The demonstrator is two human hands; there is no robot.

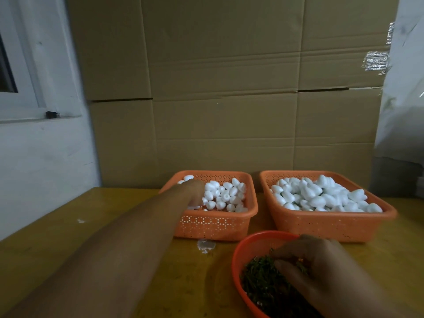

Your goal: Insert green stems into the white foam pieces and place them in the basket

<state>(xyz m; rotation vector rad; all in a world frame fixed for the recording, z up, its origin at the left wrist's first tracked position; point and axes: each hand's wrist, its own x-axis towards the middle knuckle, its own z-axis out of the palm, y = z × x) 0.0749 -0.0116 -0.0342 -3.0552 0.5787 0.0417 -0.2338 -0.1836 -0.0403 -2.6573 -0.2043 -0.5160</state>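
Observation:
Two orange perforated baskets stand side by side on the table. The left basket holds loose white foam pieces. My left hand reaches down into it, fingertips among the pieces; whether it holds one is hidden. The right basket is heaped with white foam pieces, a little green showing between them. In front sits a round orange bowl of green stems. My right hand is in the bowl, its curled fingers pinching at the stems.
The yellow wooden table carries a small white scrap in front of the left basket. A tall cardboard wall stands right behind the baskets. A white wall with a window frame lies at the left.

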